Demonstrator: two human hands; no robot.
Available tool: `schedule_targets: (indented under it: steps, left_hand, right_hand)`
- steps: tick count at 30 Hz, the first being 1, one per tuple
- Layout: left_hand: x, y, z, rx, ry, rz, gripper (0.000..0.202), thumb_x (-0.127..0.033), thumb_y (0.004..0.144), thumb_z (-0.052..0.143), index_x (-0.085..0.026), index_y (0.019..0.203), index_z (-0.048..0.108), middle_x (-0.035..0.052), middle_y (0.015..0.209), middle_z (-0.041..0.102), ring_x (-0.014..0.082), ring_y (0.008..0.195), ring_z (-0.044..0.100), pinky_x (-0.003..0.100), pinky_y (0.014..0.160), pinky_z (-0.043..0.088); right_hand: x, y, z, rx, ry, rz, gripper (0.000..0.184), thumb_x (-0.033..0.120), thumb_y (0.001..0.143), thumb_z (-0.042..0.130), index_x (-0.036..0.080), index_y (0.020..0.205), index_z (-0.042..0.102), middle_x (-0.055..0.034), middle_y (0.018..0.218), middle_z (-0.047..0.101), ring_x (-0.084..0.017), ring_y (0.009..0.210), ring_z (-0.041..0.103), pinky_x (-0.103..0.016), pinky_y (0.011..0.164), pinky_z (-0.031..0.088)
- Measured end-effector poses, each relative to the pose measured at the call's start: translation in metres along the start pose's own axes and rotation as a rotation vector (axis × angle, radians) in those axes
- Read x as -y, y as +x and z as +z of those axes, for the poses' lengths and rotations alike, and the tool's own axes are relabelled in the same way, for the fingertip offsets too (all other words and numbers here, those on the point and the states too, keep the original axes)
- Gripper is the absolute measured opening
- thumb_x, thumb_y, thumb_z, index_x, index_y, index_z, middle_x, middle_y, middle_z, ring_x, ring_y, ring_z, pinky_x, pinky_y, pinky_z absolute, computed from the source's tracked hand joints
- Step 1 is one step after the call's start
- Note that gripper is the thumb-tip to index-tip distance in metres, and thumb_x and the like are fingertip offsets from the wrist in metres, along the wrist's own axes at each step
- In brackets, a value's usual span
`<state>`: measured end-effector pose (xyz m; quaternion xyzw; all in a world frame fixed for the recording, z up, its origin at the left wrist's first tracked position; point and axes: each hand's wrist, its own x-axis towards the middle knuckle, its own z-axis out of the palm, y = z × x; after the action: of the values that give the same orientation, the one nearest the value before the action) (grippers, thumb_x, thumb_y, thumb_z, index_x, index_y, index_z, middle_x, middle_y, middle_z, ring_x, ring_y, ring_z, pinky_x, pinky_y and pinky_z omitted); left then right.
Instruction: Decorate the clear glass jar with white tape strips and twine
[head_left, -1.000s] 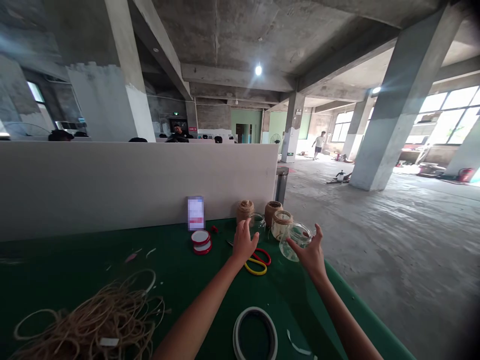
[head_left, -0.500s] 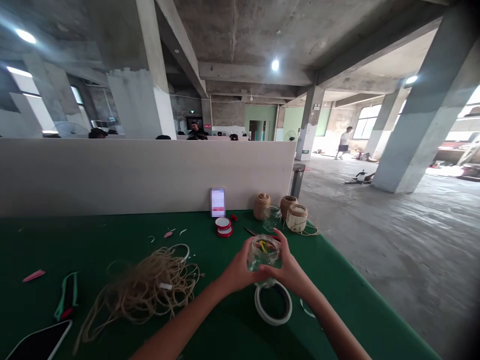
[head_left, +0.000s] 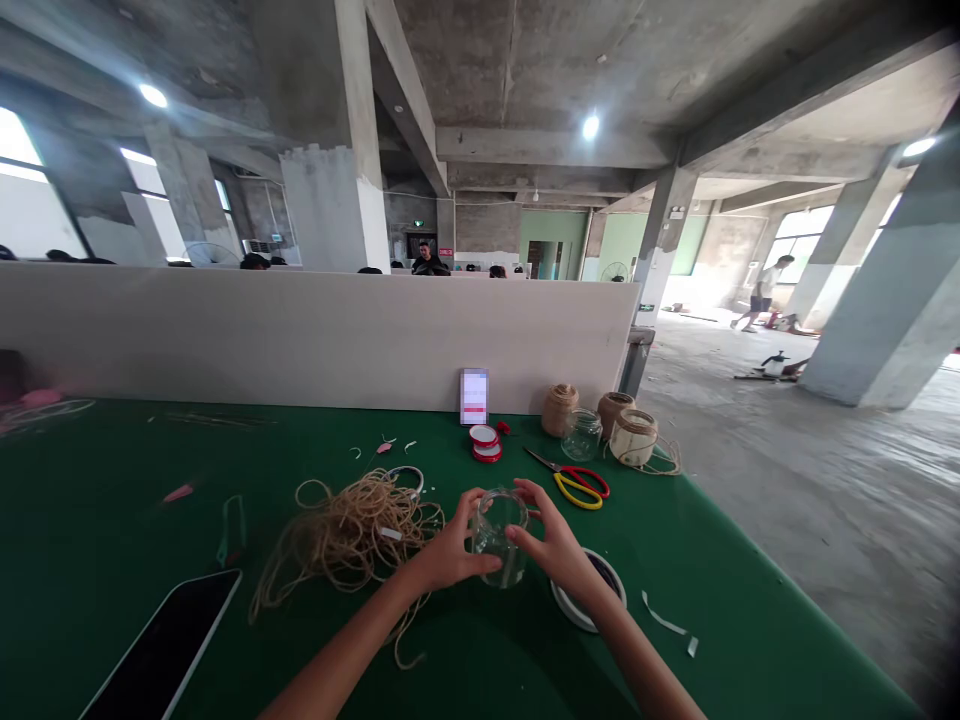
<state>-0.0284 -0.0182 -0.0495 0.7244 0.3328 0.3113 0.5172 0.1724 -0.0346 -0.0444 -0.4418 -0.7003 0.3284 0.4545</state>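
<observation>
A clear glass jar (head_left: 501,545) is upright between my two hands, just over the green tabletop. My left hand (head_left: 456,550) curves round its left side, with the thumb low across the front. From the right, my right hand (head_left: 553,535) grips it, fingers near the rim and thumb on the front. Under my right forearm lies a white ring-shaped roll of tape (head_left: 576,610), partly hidden. A loose heap of jute twine (head_left: 352,530) lies left of my left hand. Scissors (head_left: 581,488) with red and yellow handles rest beyond the jar.
Twine-wrapped jars (head_left: 559,412) and another glass jar (head_left: 581,437) stand at the back right. Red-edged tape rolls (head_left: 485,445) lie before an upright phone (head_left: 474,395). A dark tablet-like device (head_left: 161,650) lies front left. A white partition (head_left: 315,340) borders the table's far side.
My hands and the jar have moved left, off the roll of tape and closer to the twine. The scissors, hidden behind the jar before, now show fully. The view has turned left.
</observation>
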Motion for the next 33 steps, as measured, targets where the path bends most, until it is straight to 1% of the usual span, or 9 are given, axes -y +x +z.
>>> schedule_targets:
  steps: [2,4,6,8,13,20,27,30,33]
  left_hand:
    - [-0.011,-0.001,-0.008,0.063,-0.049,-0.002,0.066,-0.025,0.075,0.062,-0.027,0.129,0.024,0.0106,0.140,0.032,0.0248,0.133,0.026,0.037,0.095,0.041]
    - [-0.021,-0.001,-0.013,0.084,-0.071,-0.015,0.054,-0.021,0.077,0.055,-0.027,0.125,0.032,0.0075,0.134,0.039,0.0239,0.126,0.038,0.034,0.090,0.045]
    - [-0.029,0.000,-0.016,0.058,-0.064,-0.035,0.048,-0.018,0.076,0.050,-0.028,0.122,0.039,0.0047,0.128,0.046,0.0222,0.115,0.049,0.032,0.087,0.045]
    - [-0.032,0.002,-0.017,0.024,-0.047,-0.031,0.046,-0.016,0.074,0.046,-0.027,0.119,0.043,0.0034,0.122,0.051,0.0214,0.112,0.050,0.031,0.087,0.045]
    - [-0.024,0.007,-0.017,-0.022,-0.027,0.029,0.038,-0.018,0.076,0.044,-0.025,0.114,0.049,0.0039,0.114,0.055,0.0220,0.112,0.048,0.032,0.089,0.042]
    - [-0.021,0.008,-0.020,-0.048,-0.030,0.035,0.027,-0.019,0.080,0.042,-0.023,0.105,0.051,0.0039,0.108,0.055,0.0205,0.110,0.048,0.032,0.091,0.041]
    - [-0.015,0.005,-0.022,-0.080,0.013,0.067,0.022,-0.034,0.087,0.045,-0.024,0.105,0.052,0.0040,0.107,0.055,0.0205,0.110,0.048,0.029,0.089,0.042]
    - [-0.011,0.005,-0.019,-0.118,0.045,0.073,0.025,-0.036,0.087,0.044,-0.022,0.106,0.053,0.0051,0.109,0.055,0.0202,0.103,0.052,0.028,0.085,0.044]
    - [-0.009,0.004,-0.015,-0.226,0.119,0.109,0.021,-0.034,0.087,0.045,-0.021,0.102,0.053,0.0054,0.105,0.055,0.0189,0.096,0.054,0.028,0.083,0.044]
  right_hand:
    - [-0.001,0.000,-0.002,0.023,-0.014,-0.017,0.059,0.041,0.075,0.063,0.024,0.127,0.039,-0.0086,0.129,0.046,-0.025,0.121,0.043,-0.041,0.098,0.038]
    - [-0.002,0.001,-0.004,0.046,-0.003,-0.013,0.061,0.043,0.074,0.064,0.025,0.128,0.040,-0.0085,0.134,0.043,-0.026,0.124,0.040,-0.042,0.100,0.035]
    - [-0.003,0.004,-0.005,0.102,0.046,0.014,0.060,0.045,0.074,0.064,0.025,0.127,0.042,-0.0082,0.133,0.045,-0.026,0.122,0.042,-0.043,0.101,0.035]
    - [-0.005,0.008,-0.006,0.171,0.118,0.037,0.058,0.046,0.075,0.063,0.024,0.124,0.044,-0.0082,0.128,0.051,-0.026,0.118,0.047,-0.043,0.099,0.036]
    - [-0.009,0.011,-0.003,0.195,0.233,0.013,0.059,0.049,0.072,0.065,0.023,0.122,0.045,-0.0081,0.123,0.055,-0.026,0.116,0.049,-0.042,0.099,0.037]
    - [-0.003,0.006,-0.004,0.157,0.212,0.046,0.055,0.048,0.073,0.065,0.025,0.120,0.046,-0.0069,0.122,0.054,-0.026,0.114,0.049,-0.042,0.098,0.037]
    - [-0.005,0.002,-0.002,0.180,0.256,0.030,0.051,0.045,0.078,0.061,0.026,0.123,0.044,-0.0067,0.126,0.051,-0.025,0.117,0.047,-0.041,0.101,0.035]
    - [-0.003,-0.002,-0.001,0.158,0.196,0.028,0.052,0.043,0.080,0.059,0.026,0.127,0.041,-0.0071,0.130,0.048,-0.025,0.120,0.044,-0.042,0.102,0.034]
    - [-0.004,-0.005,0.000,0.135,0.120,0.017,0.055,0.043,0.080,0.059,0.026,0.129,0.039,-0.0072,0.135,0.043,-0.026,0.125,0.039,-0.042,0.104,0.031]
